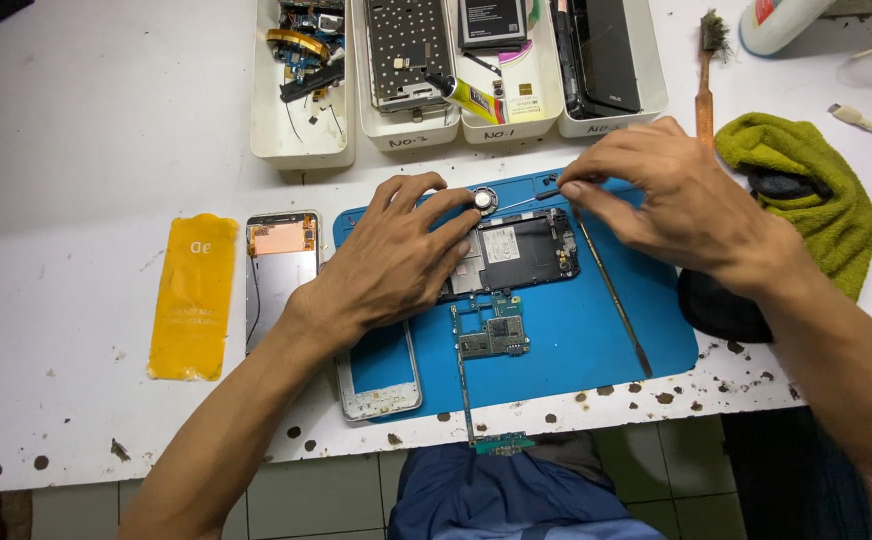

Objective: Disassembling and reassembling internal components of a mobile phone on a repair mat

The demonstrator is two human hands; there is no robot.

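Note:
An opened phone body [521,250] with its black inner frame lies on a blue work mat [596,340]. My left hand [396,260] rests on its left side, fingertips by a small round silver part [483,200] at the phone's top edge. My right hand [671,195] pinches thin tweezers [526,201] whose tips reach that round part. A green circuit board [494,335] with a long flex strip lies just below the phone. A slim metal pry tool [611,292] lies diagonally on the mat.
A phone screen assembly [281,265] and a yellow film strip [194,295] lie left of the mat. White bins [301,140] with phone parts line the back. A brush [706,70] and a green towel [816,190] sit at the right. A white phone frame [381,385] overlaps the mat's lower left.

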